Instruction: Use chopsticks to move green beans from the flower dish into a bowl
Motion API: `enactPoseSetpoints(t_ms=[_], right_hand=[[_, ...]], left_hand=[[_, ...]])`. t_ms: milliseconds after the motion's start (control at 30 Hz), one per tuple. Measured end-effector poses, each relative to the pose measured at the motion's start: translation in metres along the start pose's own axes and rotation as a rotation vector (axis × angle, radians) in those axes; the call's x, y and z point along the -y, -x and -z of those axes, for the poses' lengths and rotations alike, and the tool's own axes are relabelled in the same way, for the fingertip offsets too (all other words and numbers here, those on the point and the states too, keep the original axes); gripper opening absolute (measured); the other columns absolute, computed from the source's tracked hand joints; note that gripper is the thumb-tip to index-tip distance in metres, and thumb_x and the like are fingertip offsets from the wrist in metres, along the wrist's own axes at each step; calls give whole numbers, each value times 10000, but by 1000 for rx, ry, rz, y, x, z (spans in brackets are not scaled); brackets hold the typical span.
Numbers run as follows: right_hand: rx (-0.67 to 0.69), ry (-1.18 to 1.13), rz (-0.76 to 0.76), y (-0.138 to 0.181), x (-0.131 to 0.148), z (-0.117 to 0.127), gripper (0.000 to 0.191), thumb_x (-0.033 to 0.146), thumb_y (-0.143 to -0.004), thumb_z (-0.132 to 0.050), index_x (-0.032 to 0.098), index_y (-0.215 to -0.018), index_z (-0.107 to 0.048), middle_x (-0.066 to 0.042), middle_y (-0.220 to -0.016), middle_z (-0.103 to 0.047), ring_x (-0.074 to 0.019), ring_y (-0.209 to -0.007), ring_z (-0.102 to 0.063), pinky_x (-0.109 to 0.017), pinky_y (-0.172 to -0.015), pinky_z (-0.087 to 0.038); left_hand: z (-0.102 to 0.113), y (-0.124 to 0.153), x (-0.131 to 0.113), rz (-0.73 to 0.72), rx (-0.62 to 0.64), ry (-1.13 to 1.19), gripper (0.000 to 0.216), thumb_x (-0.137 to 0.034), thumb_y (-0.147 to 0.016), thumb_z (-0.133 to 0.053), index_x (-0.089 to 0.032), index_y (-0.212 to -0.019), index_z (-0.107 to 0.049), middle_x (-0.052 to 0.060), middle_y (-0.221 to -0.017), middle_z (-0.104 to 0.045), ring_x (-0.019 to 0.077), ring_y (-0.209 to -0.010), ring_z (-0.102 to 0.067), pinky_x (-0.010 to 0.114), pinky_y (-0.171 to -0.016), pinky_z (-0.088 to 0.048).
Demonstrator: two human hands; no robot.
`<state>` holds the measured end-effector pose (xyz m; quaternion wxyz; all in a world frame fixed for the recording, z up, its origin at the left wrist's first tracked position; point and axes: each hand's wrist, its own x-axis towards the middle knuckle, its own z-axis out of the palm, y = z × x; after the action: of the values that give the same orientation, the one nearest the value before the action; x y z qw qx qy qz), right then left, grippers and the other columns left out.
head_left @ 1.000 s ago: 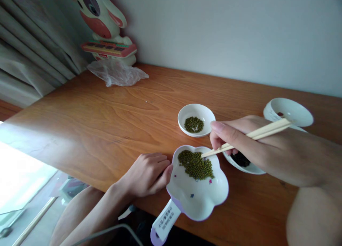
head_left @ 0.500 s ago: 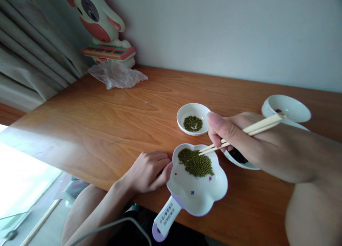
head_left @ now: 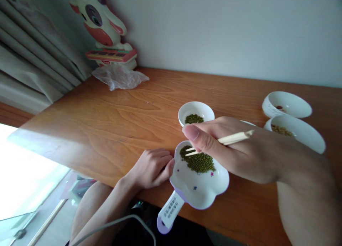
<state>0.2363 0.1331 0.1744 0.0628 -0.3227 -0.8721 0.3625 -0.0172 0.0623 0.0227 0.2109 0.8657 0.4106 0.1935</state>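
My right hand (head_left: 227,146) is closed around a pair of wooden chopsticks (head_left: 232,138), whose tips dip into the green mung beans (head_left: 200,163). These beans lie in the upper part of a white flower-shaped bowl (head_left: 184,185) with a purple rim and a labelled handle. Resting on the table at the bowl's left edge, my left hand (head_left: 152,169) has curled fingers and its thumb against the rim. Just behind, a small white bowl (head_left: 210,112) holds more mung beans (head_left: 193,118), partly hidden by my right hand. No bean is visible between the chopstick tips.
On the right stand a white bowl (head_left: 296,103) with a few reddish-brown bits and another bowl (head_left: 307,132) with pale brown pieces. A further bowl is mostly covered by my right hand. A plastic bag (head_left: 121,78) and a cow toy (head_left: 107,36) sit at the back left.
My right hand has moved left with the chopsticks, and their tips now reach the left part of the beans. The bowl of pale brown pieces has come into sight. My left hand stays at the rim.
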Motion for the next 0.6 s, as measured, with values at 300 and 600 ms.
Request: enactPoseSetpoints(t_ms=[300, 600], right_hand=[[-17, -48, 150, -5, 5, -5, 606, 512, -1146, -266, 204, -678, -497, 60, -591, -527, -88, -495, -397, -318, -576, -312], [41, -49, -14, -2, -9, 0, 554, 578, -1111, -359, 205, -743, -541, 48, -638, -535, -99, -564, -452, -302, -565, -312]], left_hand=[[4, -1, -5, 12, 4, -12, 410, -288, -1113, -355, -188, -824, -629, 66, -839, -724, 184, -740, -656, 302, -707, -513], [8, -2, -23, 168, 52, -20, 411, -313, -1134, -330, -196, -826, -576, 43, -841, -659, 184, -758, -604, 319, -734, -484]])
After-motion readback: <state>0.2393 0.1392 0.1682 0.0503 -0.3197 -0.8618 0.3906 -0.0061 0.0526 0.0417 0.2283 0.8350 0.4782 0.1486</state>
